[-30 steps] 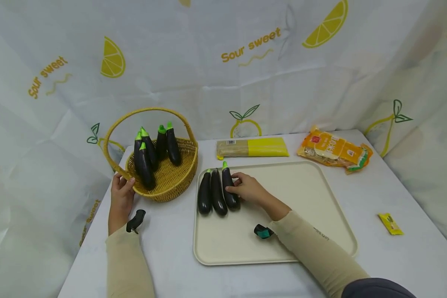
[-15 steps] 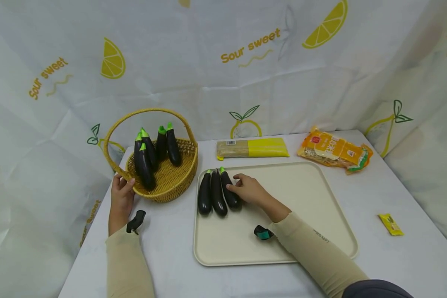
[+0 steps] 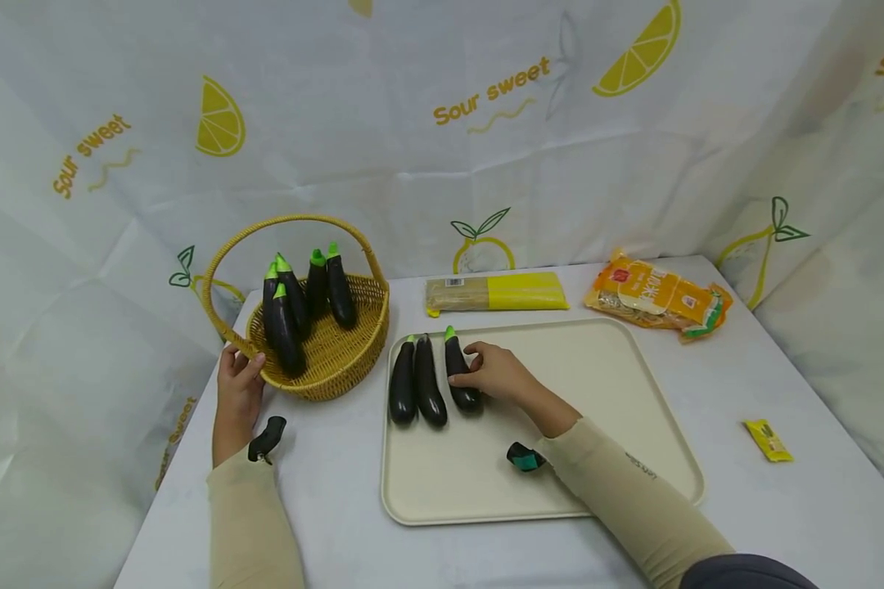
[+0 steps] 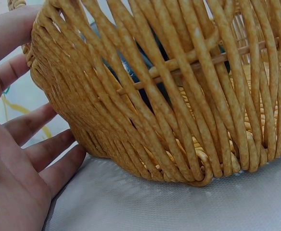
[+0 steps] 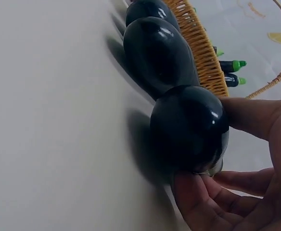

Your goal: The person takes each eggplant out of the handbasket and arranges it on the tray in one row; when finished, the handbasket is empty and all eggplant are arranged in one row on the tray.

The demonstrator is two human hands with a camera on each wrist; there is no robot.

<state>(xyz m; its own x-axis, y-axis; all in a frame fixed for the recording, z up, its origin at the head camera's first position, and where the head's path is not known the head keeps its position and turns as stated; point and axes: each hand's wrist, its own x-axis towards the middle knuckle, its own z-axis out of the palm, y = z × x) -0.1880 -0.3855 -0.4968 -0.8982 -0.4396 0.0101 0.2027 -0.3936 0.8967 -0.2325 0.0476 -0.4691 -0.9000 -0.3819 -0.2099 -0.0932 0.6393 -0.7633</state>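
In the head view my right hand (image 3: 502, 375) holds a dark eggplant (image 3: 457, 368) with a bright green stem, thumb on one side and fingers on the other. Two more eggplants (image 3: 429, 384) lie side by side to its left on the cream tray (image 3: 486, 491). The right wrist view shows the held eggplant (image 5: 188, 130) end-on, pinched low over the tray. My left hand (image 3: 240, 393) grips the wicker basket (image 3: 346, 372) at its left side near the handle; its fingers (image 4: 58, 144) spread along the woven wall. Several eggplants (image 3: 286, 335) stand leaning inside the basket.
Behind the tray lies a yellow noodle-like packet (image 3: 497, 293), with an orange food bag (image 3: 659, 296) at the back right. A small yellow sachet (image 3: 768, 441) rests right of the tray. A white printed cloth (image 3: 324, 123) hangs close behind the table.
The held eggplant first tilted left toward the other two, then shifted right with my right hand, leaving a wider gap beside them. My left hand stays on the basket.
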